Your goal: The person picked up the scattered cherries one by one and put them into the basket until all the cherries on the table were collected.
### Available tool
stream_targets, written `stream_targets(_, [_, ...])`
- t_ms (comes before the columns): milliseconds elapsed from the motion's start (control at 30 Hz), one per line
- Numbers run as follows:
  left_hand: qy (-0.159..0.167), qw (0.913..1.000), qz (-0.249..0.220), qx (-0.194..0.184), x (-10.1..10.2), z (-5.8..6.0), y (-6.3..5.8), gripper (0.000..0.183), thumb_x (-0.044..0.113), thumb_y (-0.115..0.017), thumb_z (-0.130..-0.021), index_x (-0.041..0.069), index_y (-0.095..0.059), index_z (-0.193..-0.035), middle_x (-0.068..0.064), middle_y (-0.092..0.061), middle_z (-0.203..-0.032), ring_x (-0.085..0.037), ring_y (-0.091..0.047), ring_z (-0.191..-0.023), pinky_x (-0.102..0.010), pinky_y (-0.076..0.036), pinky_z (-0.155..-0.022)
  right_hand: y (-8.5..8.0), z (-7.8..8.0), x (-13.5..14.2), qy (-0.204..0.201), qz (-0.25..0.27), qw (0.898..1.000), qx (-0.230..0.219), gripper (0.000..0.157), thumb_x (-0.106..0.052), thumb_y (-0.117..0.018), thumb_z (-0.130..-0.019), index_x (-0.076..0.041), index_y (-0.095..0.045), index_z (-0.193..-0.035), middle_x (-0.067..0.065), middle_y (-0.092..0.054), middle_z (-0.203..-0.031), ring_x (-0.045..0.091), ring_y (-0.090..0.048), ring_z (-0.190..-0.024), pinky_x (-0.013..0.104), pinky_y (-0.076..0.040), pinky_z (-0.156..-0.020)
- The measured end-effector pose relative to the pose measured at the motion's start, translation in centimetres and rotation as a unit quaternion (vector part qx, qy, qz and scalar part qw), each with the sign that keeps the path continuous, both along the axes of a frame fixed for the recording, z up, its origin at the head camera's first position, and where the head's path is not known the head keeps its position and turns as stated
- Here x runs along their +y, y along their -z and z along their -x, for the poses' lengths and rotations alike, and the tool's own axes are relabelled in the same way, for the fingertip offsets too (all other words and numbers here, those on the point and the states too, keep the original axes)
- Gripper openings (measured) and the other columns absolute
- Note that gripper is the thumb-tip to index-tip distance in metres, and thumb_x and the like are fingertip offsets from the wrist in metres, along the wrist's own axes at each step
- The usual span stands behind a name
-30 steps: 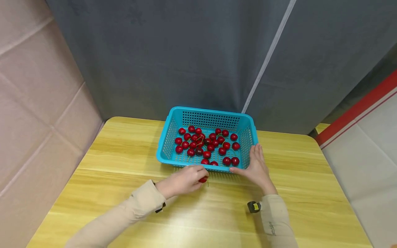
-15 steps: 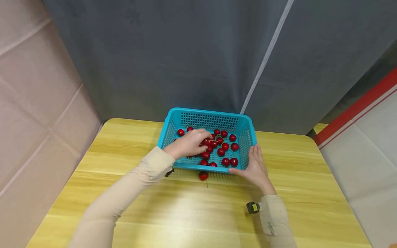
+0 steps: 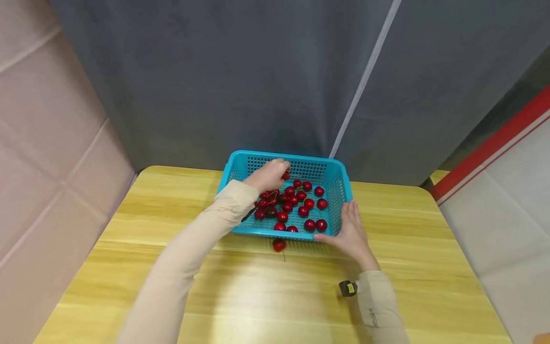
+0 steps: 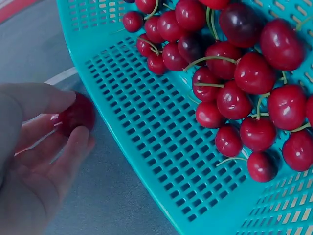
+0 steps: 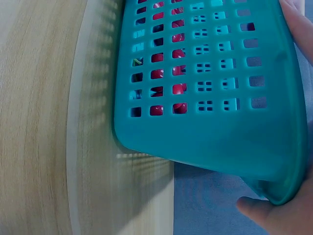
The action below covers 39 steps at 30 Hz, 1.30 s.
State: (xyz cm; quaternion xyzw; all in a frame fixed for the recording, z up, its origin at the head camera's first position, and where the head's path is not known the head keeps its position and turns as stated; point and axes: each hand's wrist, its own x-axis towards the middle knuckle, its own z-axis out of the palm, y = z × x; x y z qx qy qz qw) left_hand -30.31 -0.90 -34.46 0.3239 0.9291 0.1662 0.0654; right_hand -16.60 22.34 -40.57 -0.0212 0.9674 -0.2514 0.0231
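Observation:
My left hand [image 3: 267, 177] pinches a dark red cherry [image 4: 78, 115] between thumb and fingertips. It is raised over the back part of a blue perforated plastic basket [image 3: 346, 184]. In the left wrist view, the hand and cherry appear beside the basket's rim. Several cherries with green stems [image 4: 234, 100] lie on the basket floor, partly hidden by my left forearm in the head view. At the basket's front right corner, my right hand [image 3: 353, 236] rests with its thumb on the front rim and straight fingers along the right side.
One cherry [image 3: 279, 245] with a long stem lies on the wooden table [image 3: 129, 248], just in front of the basket. A grey curtain [image 3: 215, 86] hangs behind the table's far edge. A pale padded wall [image 3: 51, 157] stands at the left.
My left hand let go of a cherry on the table before the basket, reached in among the cherries, then moved towards the back of the basket, now with another cherry. The right hand stayed put.

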Motion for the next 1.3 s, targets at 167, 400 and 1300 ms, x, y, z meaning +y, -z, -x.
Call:
stream_targets(167, [-0.015,0.9999,-0.002,-0.002,0.0,0.5,0.1,0.039,0.0,-0.056,-0.082,-0.001,-0.052,-0.121,-0.015,-0.05,-0.121,-0.024,-0.053,-0.103,-0.031,-0.047,-0.087,0.0,0.1,-0.2,-0.003,0.001,1.0,-0.002,0.128,-0.066,-0.069,-0.06,0.01,-0.004,-0.141,0.024,0.009,-0.148,0.034,0.011,-0.137,0.053,-0.009,-0.108])
stream_targets(400, [-0.016,0.9996,0.017,-0.014,-0.2,0.1,-0.1,0.037,0.006,-0.057,-0.084,0.003,-0.054,-0.12,-0.012,-0.049,-0.121,-0.021,-0.053,-0.1,-0.03,-0.047,-0.086,0.0,0.3,-0.1,-0.007,0.001,1.0,0.0,0.127,-0.065,-0.069,-0.06,0.01,-0.005,-0.141,0.024,0.009,-0.148,0.033,0.012,-0.137,0.053,-0.009,-0.108])
stream_targets(1300, [0.217,0.9705,-0.03,0.102,-1.5,-13.7,1.7,0.02,0.01,-0.062,-0.081,0.006,-0.062,-0.101,-0.002,-0.06,-0.094,-0.013,-0.057,-0.084,-0.017,-0.048,-0.075,-0.2,0.7,0.3,0.003,0.009,1.0,-0.003,0.13,-0.068,-0.068,-0.059,0.008,-0.003,-0.141,0.022,0.011,-0.148,0.033,0.012,-0.137,0.054,-0.009,-0.108])
